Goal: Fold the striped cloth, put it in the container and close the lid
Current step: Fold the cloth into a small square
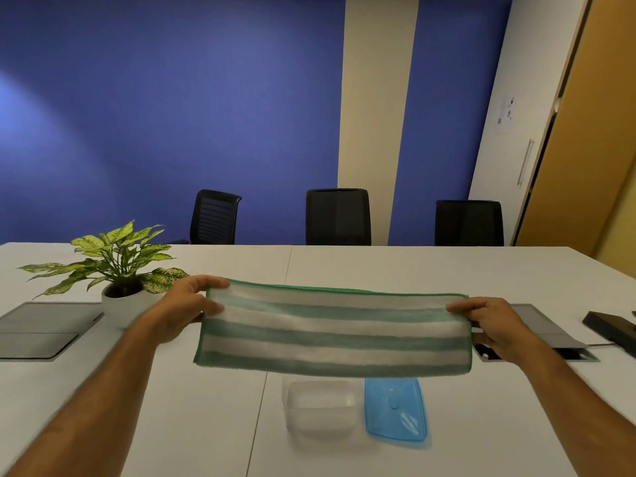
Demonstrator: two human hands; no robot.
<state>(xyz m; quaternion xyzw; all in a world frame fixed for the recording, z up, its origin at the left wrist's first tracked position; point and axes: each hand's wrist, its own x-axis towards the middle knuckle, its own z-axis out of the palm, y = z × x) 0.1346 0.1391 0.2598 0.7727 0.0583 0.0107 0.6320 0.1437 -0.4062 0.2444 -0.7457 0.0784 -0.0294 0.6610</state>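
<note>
The green and white striped cloth [332,330] hangs stretched wide in the air above the table, folded into a long band. My left hand [187,309] pinches its upper left corner and my right hand [488,327] pinches its upper right corner. Below the cloth, on the white table, stands a clear plastic container [320,409], open, with its far edge hidden behind the cloth. The blue lid [395,409] lies flat on the table, touching the container's right side.
A potted plant [117,270] stands at the left, beside my left hand. Grey panels sit in the table [172,407] at the left [41,333] and right [547,330]. A black device [612,330] lies at the far right. Three black chairs line the far edge.
</note>
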